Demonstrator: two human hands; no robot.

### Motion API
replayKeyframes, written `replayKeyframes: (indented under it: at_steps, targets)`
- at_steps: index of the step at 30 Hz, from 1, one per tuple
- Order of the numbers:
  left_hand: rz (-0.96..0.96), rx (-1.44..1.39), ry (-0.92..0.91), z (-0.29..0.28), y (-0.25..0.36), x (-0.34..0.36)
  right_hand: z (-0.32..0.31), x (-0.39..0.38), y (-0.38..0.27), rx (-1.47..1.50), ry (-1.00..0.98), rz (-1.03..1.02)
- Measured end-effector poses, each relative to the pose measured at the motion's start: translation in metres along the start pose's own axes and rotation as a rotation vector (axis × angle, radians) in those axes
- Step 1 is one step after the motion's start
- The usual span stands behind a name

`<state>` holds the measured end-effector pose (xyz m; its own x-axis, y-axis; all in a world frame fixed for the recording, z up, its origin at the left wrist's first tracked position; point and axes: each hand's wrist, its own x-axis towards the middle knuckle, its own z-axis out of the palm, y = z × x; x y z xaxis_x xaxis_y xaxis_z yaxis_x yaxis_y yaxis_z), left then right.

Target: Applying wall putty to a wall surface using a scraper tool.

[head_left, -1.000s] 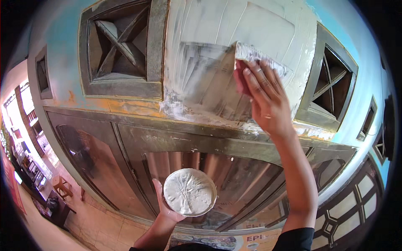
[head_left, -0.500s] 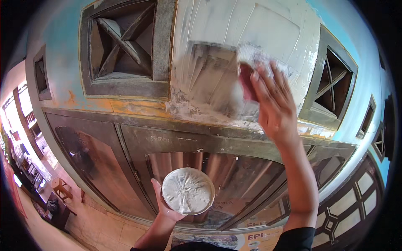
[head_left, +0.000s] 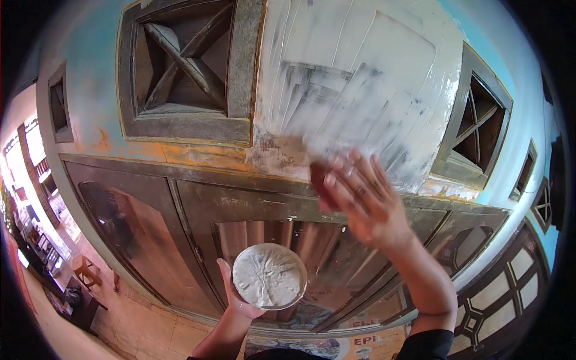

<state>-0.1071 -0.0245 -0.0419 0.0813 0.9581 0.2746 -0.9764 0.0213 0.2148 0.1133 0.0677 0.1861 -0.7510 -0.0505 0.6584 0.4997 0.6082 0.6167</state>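
Observation:
My left hand supports a round, shallow tub from its left and underside. White putty with a creased surface fills it. My right hand is closed on a reddish, flat putty spreader, slightly blurred and partly hidden by the fingers. The spreader is at the lower edge of the wall panel, just above the brown door frame. White putty covers much of that panel in streaks, with grey patches showing through at its middle and bottom right.
Brown vent frames with crossed slats flank the panel, one at left and one at right. Below stand brown glazed doors. A small wooden stool stands on the tiled floor at left.
My right hand and the spreader have swept down and left, from the panel's middle to its lower edge. Fresh white streaks cover more of the grey area. My left hand and the tub barely moved.

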Motion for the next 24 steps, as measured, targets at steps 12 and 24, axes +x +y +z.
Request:
replayKeyframes:
  at_steps: [12,24]
  targets:
    - [-0.022,-0.003,0.058,0.009,0.006,-0.007,0.059,0.014,0.013,-0.064,-0.041,-0.006]
    - [0.022,0.405,0.214,0.016,0.014,-0.016,-0.005,0.077,0.039,-0.198,0.277,0.073]
